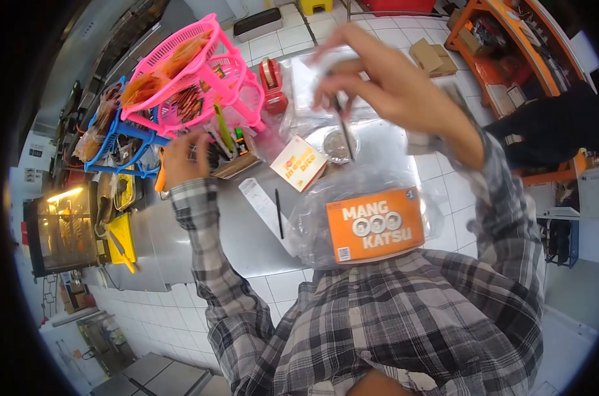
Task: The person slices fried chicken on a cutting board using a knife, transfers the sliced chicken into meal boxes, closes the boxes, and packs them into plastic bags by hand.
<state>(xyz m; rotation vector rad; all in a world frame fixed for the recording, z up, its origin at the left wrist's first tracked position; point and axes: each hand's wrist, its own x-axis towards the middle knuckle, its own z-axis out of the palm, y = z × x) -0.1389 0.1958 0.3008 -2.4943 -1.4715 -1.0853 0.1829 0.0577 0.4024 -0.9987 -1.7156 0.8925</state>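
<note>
L arm (203, 244) reaches far & left, elbow bent nr the torso (405, 310). L hand (180, 165) sits past the cuff, fingers (201, 150) bent, tips hard to make out. R arm (500, 178) comes in from the right, forearm angled far & left. R hand (392, 86) looks raised, thumb & fingers curled; tips blurred, so can't tell how tight its grip is.
</note>
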